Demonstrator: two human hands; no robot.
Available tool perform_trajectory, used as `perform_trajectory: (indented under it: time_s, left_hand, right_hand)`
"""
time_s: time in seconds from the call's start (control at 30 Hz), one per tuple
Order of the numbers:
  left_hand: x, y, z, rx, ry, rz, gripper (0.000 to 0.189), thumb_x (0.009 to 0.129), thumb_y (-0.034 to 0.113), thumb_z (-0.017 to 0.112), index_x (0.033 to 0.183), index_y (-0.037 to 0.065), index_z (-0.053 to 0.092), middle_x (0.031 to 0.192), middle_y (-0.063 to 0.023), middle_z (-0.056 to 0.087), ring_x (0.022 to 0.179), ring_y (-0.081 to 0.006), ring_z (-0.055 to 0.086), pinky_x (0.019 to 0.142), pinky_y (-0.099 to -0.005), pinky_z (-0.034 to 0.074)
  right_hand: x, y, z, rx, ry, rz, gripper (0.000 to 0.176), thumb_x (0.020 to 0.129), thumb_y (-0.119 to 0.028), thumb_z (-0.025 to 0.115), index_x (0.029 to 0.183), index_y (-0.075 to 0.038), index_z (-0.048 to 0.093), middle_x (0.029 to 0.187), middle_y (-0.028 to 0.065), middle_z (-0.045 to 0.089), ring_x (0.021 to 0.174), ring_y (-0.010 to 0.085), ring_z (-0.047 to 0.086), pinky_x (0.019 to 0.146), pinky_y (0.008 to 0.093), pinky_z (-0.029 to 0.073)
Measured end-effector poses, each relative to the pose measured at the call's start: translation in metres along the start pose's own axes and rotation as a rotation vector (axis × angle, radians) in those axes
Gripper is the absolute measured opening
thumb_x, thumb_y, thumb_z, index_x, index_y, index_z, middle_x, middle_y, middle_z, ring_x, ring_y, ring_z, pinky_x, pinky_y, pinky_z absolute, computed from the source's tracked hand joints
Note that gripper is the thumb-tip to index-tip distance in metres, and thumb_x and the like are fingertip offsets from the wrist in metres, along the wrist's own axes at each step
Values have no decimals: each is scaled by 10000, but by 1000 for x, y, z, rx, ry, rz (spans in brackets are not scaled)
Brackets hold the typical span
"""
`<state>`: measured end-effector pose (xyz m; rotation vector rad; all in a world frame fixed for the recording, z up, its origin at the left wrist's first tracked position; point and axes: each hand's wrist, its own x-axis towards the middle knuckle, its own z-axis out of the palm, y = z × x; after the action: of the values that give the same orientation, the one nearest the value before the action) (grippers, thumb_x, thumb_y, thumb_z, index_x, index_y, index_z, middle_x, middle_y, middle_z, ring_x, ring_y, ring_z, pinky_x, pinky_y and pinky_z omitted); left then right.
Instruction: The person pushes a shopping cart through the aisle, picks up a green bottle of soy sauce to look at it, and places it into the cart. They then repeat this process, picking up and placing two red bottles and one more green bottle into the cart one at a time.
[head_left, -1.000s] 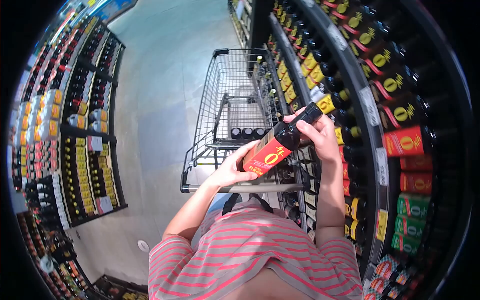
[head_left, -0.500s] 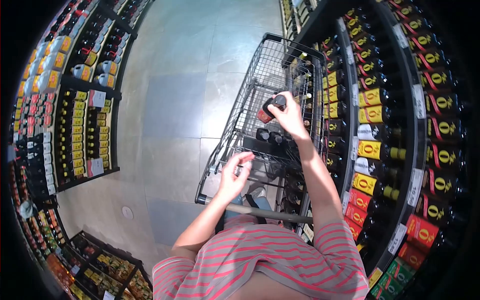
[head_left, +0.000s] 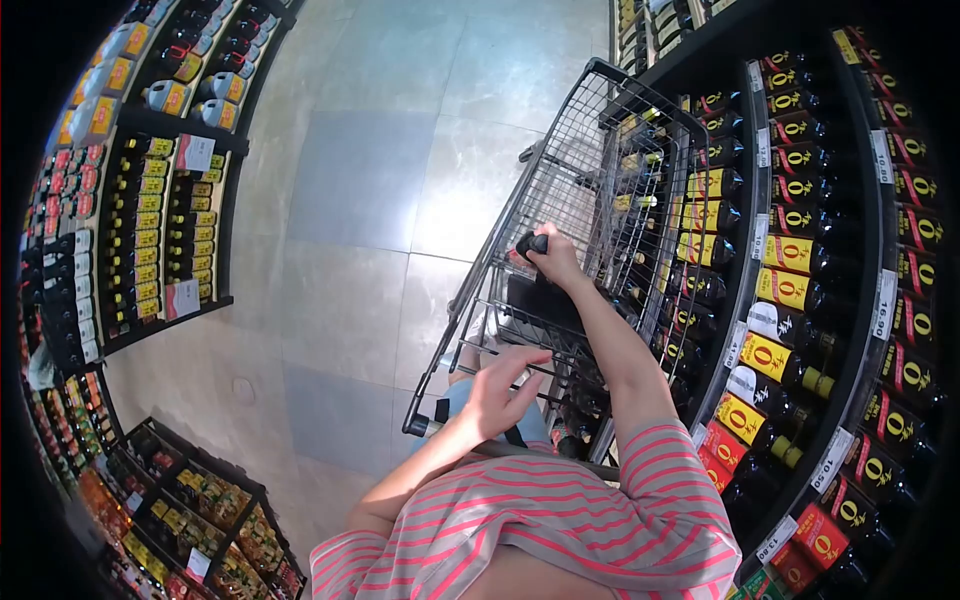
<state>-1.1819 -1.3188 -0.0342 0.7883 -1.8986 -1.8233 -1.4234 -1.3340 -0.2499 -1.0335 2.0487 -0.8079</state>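
A black wire shopping cart (head_left: 540,165) stands in front of me, with its handle at my waist. My right hand (head_left: 559,262) is closed around the top of a dark bottle (head_left: 526,246) with a reddish label, over the middle of the cart. Below it in the cart lies a dark item (head_left: 540,303), its details hard to make out. Near the handle, above the rear of the cart, my left hand (head_left: 498,396) has its fingers apart and holds nothing.
Bottle shelves with price tags (head_left: 886,300) rise close on the right, beside the cart. Across the tiled floor (head_left: 360,180), another shelf of bottles (head_left: 150,225) stands on the left. A low bin of packets (head_left: 210,500) is at the lower left.
My right hand has moved down and slightly left with the bottle. My left hand has come lower, nearer my body. The cart's front and the right shelves appear shifted right in view.
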Motion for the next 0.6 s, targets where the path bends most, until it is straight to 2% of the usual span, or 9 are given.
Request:
perform_trajectory:
  time_s: [0.07,0.17,0.2,0.33,0.4,0.53,0.6]
  left_hand:
    - [0,-1,1,10,-19,11,314,855,20,655,1166,-21,646,1111,-155,680,1023,-282,665,874,-353,516]
    - [-1,-3,3,-11,-33,-29,315,862,12,644,1175,-22,643,1109,-160,678,1020,-289,664,873,-350,517]
    - [-2,-3,3,-6,-29,-6,314,865,9,639,1177,-23,641,1108,-161,677,1019,-287,664,874,-348,518]
    - [-2,-2,4,-3,-25,36,309,872,5,631,1180,-25,638,1098,-161,674,1013,-285,663,876,-348,518]
    - [-2,-2,4,-20,-40,22,310,872,5,631,1180,-26,637,1097,-162,674,1008,-283,663,874,-348,517]
    - [-1,-1,2,12,-64,50,309,873,8,633,1180,-24,637,1097,-163,673,989,-279,662,865,-350,517]
    - [-1,3,0,36,-75,44,305,874,13,637,1177,-22,638,1094,-164,673,985,-281,664,862,-351,517]
  right_hand:
    - [-3,7,7,-114,-60,-28,444,764,-141,767,1108,-85,491,939,220,677,938,424,666,795,478,518]
    - [-12,4,12,-171,-161,-49,431,782,-156,758,1109,-80,487,961,219,674,940,425,661,798,487,515]
    - [-14,0,12,-196,-214,-62,410,801,-125,717,1138,-82,488,959,222,668,935,447,648,816,495,507]
    - [-18,3,16,-289,-225,-168,442,793,-70,680,1194,-73,493,971,231,656,974,451,629,846,486,506]
    - [-19,1,11,-391,-359,-207,471,776,-33,655,1222,-52,506,1026,225,647,1038,429,614,894,469,504]
    - [-15,0,8,-458,-449,-278,514,760,-65,699,1240,-41,517,1133,214,635,1110,399,600,942,448,501]
    - [-11,-15,-4,-325,-478,-234,555,731,-113,754,1239,-44,540,1216,209,621,1154,391,591,977,430,490]
